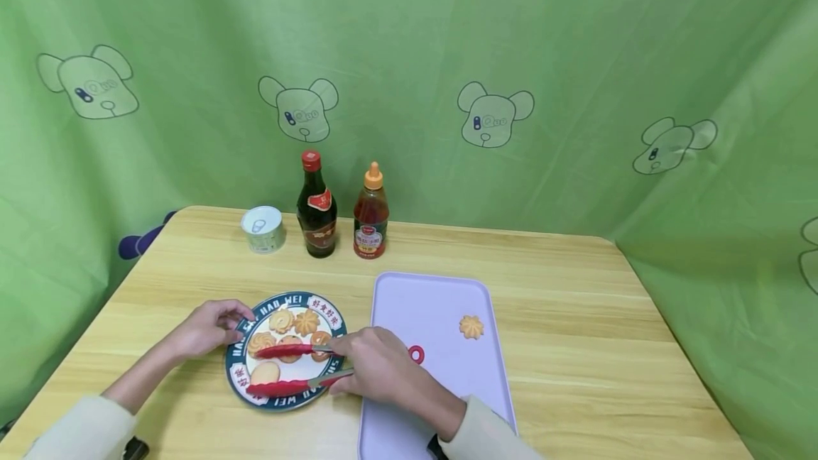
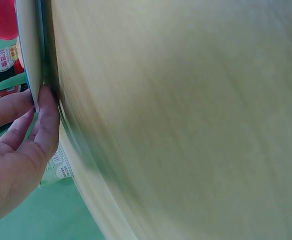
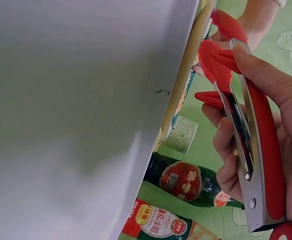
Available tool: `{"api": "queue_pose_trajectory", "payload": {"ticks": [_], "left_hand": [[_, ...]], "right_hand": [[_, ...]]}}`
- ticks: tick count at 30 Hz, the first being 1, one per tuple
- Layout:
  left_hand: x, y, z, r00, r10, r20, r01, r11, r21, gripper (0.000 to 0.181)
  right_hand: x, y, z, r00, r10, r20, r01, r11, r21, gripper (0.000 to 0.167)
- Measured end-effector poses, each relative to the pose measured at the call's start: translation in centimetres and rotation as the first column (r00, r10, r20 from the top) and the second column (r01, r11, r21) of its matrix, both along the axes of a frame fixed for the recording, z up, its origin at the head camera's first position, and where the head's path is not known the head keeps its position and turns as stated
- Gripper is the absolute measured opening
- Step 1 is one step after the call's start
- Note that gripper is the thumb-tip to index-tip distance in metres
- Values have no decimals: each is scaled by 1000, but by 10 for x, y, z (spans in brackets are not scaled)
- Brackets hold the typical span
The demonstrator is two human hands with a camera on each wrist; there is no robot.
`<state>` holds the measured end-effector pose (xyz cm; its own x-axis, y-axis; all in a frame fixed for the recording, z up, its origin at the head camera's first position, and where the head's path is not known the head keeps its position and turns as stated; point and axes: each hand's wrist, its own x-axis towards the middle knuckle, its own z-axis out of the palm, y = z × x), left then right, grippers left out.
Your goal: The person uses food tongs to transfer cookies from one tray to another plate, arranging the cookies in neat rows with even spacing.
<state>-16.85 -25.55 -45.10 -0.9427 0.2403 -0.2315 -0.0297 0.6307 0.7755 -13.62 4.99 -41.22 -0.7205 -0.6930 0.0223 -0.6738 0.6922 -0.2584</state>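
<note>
A round plate with a dark blue lettered rim (image 1: 281, 405) holds several cookies (image 1: 307, 321). My left hand (image 1: 207, 329) pinches its left edge; in the left wrist view the thumb lies above the plate (image 2: 32, 50) and fingers below. My right hand (image 1: 380, 360) grips red-and-metal tongs (image 1: 281, 387), spread apart over the plate. One tip lies over the middle cookies, the other near a smooth round cookie (image 1: 265, 373) at the front. Whether the tips touch any cookie, I cannot tell. The right wrist view shows fingers and thumb around the tongs' handles (image 3: 268, 155).
A lilac tray (image 1: 441, 297) lies right of the plate, bearing one flower-shaped cookie (image 1: 471, 327). Behind the plate stand a can (image 1: 263, 230), a dark red-capped bottle (image 1: 317, 211) and a sauce bottle (image 1: 371, 218) with an orange nozzle. A green curtain (image 1: 409, 41) hangs behind the table.
</note>
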Motion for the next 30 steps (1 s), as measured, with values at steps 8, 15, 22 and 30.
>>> {"api": "queue_pose_trajectory", "payload": {"ticks": [8,15,22,30], "left_hand": [[-1,-1,0,1000,-11,-13,11,1000,0,29],[0,-2,-1,999,-14,-33,14,1000,2,30],[-1,-2,-2,999,-20,-36,20,1000,0,30],[0,0,-2,1000,1,-11,-1,1000,-4,29]], "right_hand": [[1,9,5,1000,-31,1,31,1000,-1,62],[-2,39,11,996,-85,7,86,994,-63,62],[-8,80,14,983,-183,-8,182,980,-84,69],[-11,127,11,953,-303,23,304,946,-113,75]]}}
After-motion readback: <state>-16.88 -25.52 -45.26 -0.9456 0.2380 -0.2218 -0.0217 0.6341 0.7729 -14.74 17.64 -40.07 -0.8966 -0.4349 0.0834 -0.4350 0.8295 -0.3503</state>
